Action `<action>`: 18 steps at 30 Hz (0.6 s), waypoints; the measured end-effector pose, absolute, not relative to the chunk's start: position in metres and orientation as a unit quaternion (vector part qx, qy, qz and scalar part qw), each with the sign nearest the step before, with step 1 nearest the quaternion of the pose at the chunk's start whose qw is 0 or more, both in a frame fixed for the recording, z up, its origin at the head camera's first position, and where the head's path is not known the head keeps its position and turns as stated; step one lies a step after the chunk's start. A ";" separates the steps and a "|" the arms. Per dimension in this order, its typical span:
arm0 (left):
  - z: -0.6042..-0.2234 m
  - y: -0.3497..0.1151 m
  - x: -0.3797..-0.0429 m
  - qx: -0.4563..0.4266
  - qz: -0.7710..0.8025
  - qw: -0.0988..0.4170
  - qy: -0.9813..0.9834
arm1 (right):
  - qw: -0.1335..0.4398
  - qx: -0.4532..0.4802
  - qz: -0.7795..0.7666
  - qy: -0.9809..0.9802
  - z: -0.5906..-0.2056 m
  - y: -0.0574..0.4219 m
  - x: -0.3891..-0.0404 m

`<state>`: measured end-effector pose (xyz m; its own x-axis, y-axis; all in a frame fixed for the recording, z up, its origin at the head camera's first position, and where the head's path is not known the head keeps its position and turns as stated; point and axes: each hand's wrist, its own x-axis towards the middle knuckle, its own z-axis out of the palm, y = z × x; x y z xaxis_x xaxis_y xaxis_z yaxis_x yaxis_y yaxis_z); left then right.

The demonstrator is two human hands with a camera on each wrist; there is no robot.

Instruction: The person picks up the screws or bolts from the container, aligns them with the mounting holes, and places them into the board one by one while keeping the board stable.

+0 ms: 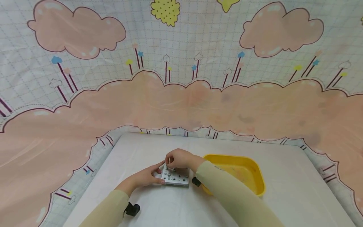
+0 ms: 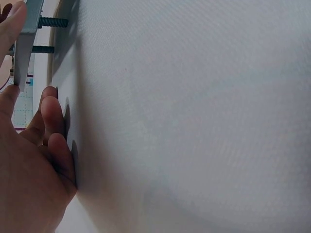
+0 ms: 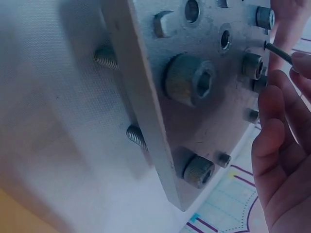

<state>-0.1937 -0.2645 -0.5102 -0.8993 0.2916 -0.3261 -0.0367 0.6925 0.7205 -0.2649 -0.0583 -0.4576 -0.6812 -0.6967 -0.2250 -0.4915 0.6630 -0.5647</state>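
A silver metal plate (image 1: 176, 180) with several socket-head screws and holes sits raised on the table, threaded shanks (image 2: 52, 22) sticking out beneath it. At its left side, my left hand (image 1: 146, 177) holds the plate between thumb and index finger; the other fingers rest loosely by the table. My right hand (image 1: 179, 158) is over the plate's far left part and pinches a thin screw (image 3: 279, 52) between thumb and fingertips. The screw's tip is at a small hole in the plate; the fingers hide its head. A large socket-head screw (image 3: 188, 80) stands nearest the right wrist camera.
A yellow tray (image 1: 256, 176) stands on the white table (image 1: 286, 189) to the right, partly behind my right forearm. Black wrist-camera mounts (image 1: 132, 209) jut from both sleeves. A patterned curtain (image 1: 181, 104) hangs behind the table.
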 end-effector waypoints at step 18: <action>-0.508 -0.265 -0.192 0.075 0.392 0.209 0.893 | 0.189 -0.378 -0.188 0.886 -0.469 -0.064 -0.264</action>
<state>-0.1917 -0.2653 -0.5084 -0.9011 0.2986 -0.3144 -0.0295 0.6812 0.7315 -0.2639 -0.0638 -0.4690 -0.6422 -0.7420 -0.1926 -0.5994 0.6426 -0.4772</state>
